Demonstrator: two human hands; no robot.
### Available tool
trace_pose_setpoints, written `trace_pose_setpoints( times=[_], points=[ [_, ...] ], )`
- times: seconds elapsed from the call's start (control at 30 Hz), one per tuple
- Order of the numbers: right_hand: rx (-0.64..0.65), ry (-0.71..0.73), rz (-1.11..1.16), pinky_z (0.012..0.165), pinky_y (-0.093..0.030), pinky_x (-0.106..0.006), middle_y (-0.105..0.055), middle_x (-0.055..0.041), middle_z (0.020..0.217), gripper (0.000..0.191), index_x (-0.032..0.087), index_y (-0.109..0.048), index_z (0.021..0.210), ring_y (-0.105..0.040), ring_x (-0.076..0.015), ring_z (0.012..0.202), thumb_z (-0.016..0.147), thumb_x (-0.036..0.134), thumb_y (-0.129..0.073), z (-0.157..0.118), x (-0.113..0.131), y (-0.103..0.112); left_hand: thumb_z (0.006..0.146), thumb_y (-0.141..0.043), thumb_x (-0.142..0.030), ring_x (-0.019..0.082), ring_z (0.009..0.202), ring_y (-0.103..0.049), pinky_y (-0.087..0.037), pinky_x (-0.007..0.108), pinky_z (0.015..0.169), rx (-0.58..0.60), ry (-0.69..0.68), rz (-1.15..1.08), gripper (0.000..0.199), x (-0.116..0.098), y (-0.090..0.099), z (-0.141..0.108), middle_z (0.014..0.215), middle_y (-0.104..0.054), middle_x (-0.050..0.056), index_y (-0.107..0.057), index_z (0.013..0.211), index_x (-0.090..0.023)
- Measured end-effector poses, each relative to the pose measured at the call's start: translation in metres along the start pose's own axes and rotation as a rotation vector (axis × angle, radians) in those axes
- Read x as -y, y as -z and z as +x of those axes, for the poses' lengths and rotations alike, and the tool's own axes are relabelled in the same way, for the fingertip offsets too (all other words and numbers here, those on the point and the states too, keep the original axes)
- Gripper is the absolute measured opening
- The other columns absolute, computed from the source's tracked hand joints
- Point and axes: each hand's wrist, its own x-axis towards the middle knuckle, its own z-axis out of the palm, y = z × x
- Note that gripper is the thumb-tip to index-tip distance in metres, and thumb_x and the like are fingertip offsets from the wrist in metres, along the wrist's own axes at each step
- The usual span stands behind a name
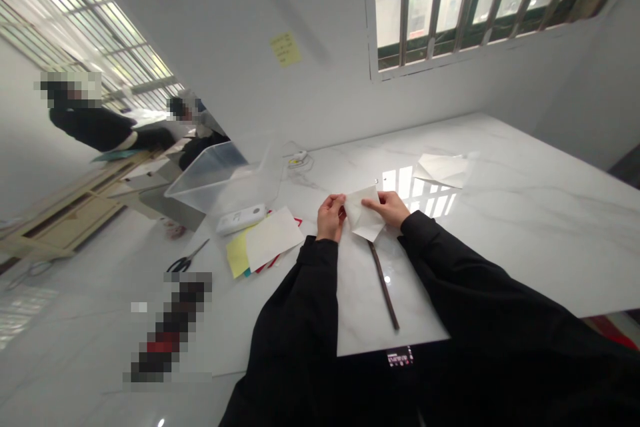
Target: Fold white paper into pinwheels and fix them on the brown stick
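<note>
Between the left hand point(331, 219) and right hand point(393, 209), both pinching its edges, lay the folded white paper point(367, 215).

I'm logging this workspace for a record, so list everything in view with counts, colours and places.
Folded paper: one, off-white, in both hands
Thin stick: one, dark brown, below it
Loose paper: count unclear, white, far right
Paper stack: several, white, yellow, red, teal, left
Slim device: one, white, behind stack
Scissors: one, dark handles, left
Obscured item: dark and red, near left
Bin: one, clear, far left
Small corded item: one, white, by wall
Sticky note: one, yellow, wall
Barred windows: two, upper left and right
People: two, dark clothes, background left
Table: white, marbled, beneath
Left hand, right hand: two, bare, black sleeves
</note>
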Motion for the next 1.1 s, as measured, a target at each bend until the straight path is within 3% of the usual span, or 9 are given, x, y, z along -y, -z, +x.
trace_pose_setpoints(
  times=[0.1,0.23,0.3,0.43,0.5,0.63,0.7,0.9,1.1],
  points=[
    [-0.016,-0.009,0.029,0.077,-0.063,-0.039,-0.082,-0.0137,0.102,0.049,0.014,-0.082,0.103,-0.076,-0.0284,0.089,0.078,0.056,-0.081,0.000,-0.001,0.000,0.061,-0.095,-0.043,0.011,0.065,-0.061,-0.047,0.022,0.062,0.065,0.024,0.049,0.045,0.000,0.000,-0.003,0.074,-0.067,-0.004,-0.061,0.079,-0.020],
    [-0.018,-0.025,0.110,0.074,-0.061,-0.037,-0.081,-0.0130,0.096,0.053,0.013,-0.081,0.098,-0.074,-0.0258,0.083,0.072,0.059,-0.085,-0.001,0.002,0.000,0.059,-0.096,-0.046,0.020,0.079,-0.069,-0.053,0.030,0.073,0.204,0.031,0.211,0.049,0.006,0.000,-0.004,0.086,-0.077,0.005,-0.072,0.089,-0.016],
    [0.006,-0.025,0.136,0.069,-0.059,-0.033,-0.079,-0.0106,0.089,0.054,0.014,-0.080,0.094,-0.072,-0.0223,0.076,0.071,0.063,-0.084,-0.002,0.006,-0.001,0.059,-0.096,-0.046,0.023,0.084,-0.071,-0.055,0.034,0.080,0.191,0.013,0.231,0.052,0.009,0.000,-0.002,0.089,-0.079,0.008,-0.075,0.095,-0.014],
    [0.013,-0.062,0.157,0.051,-0.046,-0.025,-0.067,-0.0030,0.066,0.058,0.015,-0.073,0.085,-0.058,-0.0131,0.057,0.076,0.073,-0.075,-0.003,0.014,-0.002,0.059,-0.096,-0.043,0.023,0.091,-0.074,-0.057,0.037,0.088,0.046,-0.013,0.072,0.054,0.010,0.004,0.005,0.094,-0.079,0.008,-0.074,0.098,-0.014],
    [0.007,-0.084,0.195,0.048,-0.042,-0.022,-0.067,-0.0027,0.069,0.058,0.016,-0.073,0.097,-0.056,-0.0111,0.055,0.080,0.071,-0.072,-0.003,0.017,-0.002,0.059,-0.096,-0.039,0.023,0.092,-0.075,-0.058,0.037,0.090,-0.030,-0.018,-0.011,0.051,0.008,0.006,0.009,0.095,-0.079,0.007,-0.072,0.097,-0.016],
    [0.017,0.010,0.214,0.054,-0.049,-0.022,-0.073,-0.0059,0.106,0.066,0.026,-0.060,0.141,-0.063,-0.0102,0.063,0.081,0.049,-0.075,-0.005,0.018,0.001,0.059,-0.096,-0.034,0.021,0.091,-0.075,-0.058,0.036,0.091,-0.129,-0.011,-0.069,0.048,0.006,0.011,0.013,0.093,-0.079,0.005,-0.069,0.094,-0.017],
    [0.041,0.067,0.158,0.057,-0.053,-0.024,-0.070,-0.0065,0.117,0.073,0.029,-0.058,0.146,-0.066,-0.0102,0.066,0.076,0.036,-0.077,-0.006,0.018,0.001,0.059,-0.096,-0.034,0.021,0.091,-0.075,-0.058,0.036,0.091,-0.135,-0.020,-0.062,0.049,0.007,0.011,0.013,0.092,-0.079,0.004,-0.069,0.096,-0.016],
    [0.081,0.171,-0.027,0.065,-0.055,-0.028,-0.076,-0.0073,0.108,0.032,0.020,-0.079,0.106,-0.065,-0.0124,0.068,0.078,0.034,-0.077,-0.010,0.017,-0.003,0.060,-0.095,-0.037,0.023,0.096,-0.075,-0.057,0.037,0.093,-0.116,-0.063,-0.006,0.048,0.009,0.007,0.012,0.097,-0.079,0.007,-0.071,0.096,-0.015],
    [0.023,0.181,-0.069,0.077,-0.057,-0.034,-0.081,-0.0076,0.096,0.032,0.020,-0.082,0.097,-0.071,-0.0199,0.079,0.077,0.046,-0.081,-0.008,0.017,-0.001,0.058,-0.095,-0.038,0.022,0.092,-0.073,-0.056,0.036,0.089,-0.081,-0.074,0.058,0.051,0.008,0.007,0.009,0.098,-0.079,0.009,-0.073,0.097,-0.013]
  ],
)
